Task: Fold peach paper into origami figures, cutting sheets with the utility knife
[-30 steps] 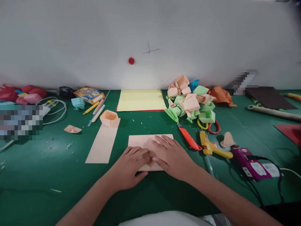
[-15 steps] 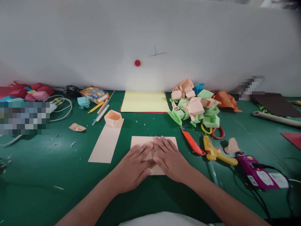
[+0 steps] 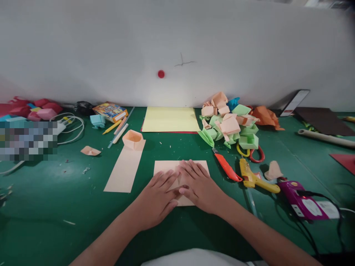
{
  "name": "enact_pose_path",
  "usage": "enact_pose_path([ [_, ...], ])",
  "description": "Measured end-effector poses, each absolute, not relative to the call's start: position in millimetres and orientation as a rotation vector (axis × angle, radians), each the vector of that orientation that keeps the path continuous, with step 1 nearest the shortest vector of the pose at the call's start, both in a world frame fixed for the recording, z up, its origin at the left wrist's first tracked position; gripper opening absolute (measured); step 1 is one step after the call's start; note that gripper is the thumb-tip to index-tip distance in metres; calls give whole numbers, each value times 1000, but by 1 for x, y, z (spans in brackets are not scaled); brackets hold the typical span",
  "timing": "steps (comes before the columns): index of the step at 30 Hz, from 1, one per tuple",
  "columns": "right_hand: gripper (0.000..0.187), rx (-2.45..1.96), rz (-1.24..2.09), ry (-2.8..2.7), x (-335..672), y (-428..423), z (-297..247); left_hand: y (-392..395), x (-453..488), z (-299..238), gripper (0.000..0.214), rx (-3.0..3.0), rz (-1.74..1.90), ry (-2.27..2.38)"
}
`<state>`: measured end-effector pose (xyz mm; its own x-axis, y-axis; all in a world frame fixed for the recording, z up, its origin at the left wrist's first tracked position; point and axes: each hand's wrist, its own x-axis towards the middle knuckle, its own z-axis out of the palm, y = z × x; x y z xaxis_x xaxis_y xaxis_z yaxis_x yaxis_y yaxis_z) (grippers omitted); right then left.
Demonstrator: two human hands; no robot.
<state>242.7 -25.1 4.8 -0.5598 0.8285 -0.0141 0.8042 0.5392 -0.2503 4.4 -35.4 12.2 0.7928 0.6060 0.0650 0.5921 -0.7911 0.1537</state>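
Note:
A peach sheet of paper (image 3: 166,166) lies flat on the green table in front of me. My left hand (image 3: 158,199) rests on its left part, fingers stretched out. Flat on the right part is my right hand (image 3: 198,186), its fingers also extended. The fingertips of both hands meet near the sheet's middle, and they hide much of it. To the left lies a peach paper strip (image 3: 124,170), with a small folded peach paper box (image 3: 133,140) standing on its far end.
Right of the sheet lie an orange cutter knife (image 3: 227,168), a yellow glue gun (image 3: 251,175), scissors (image 3: 257,154) and a purple power adapter (image 3: 302,201) with cables. Folded paper pieces (image 3: 230,125) are heaped behind them. Yellow paper (image 3: 170,119) lies by the wall.
Both hands stay nearly in place on the peach sheet. My right thumb has shifted slightly left towards the left hand. The view has moved a little.

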Motion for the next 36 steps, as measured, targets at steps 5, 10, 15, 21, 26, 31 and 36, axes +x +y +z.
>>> enact_pose_path([
  [5,71,-1417,322,-2645,242,-25,3,-34,3,10,44,2846,210,944],
  [10,71,-1413,308,-2637,242,-26,2,-33,3,13,45,2837,127,942],
  [15,69,-1410,308,-2645,243,-26,1,-33,4,14,45,2829,130,940],
  [21,69,-1421,317,-2644,244,-26,0,-33,4,13,46,2811,166,941],
  [26,67,-1408,320,-2632,243,-26,-1,-34,4,17,46,2804,87,947],
  [31,65,-1406,326,-2617,243,-26,-4,-34,3,17,47,2828,136,954],
  [36,65,-1422,335,-2617,242,-26,-1,-35,3,14,48,2872,206,953],
])
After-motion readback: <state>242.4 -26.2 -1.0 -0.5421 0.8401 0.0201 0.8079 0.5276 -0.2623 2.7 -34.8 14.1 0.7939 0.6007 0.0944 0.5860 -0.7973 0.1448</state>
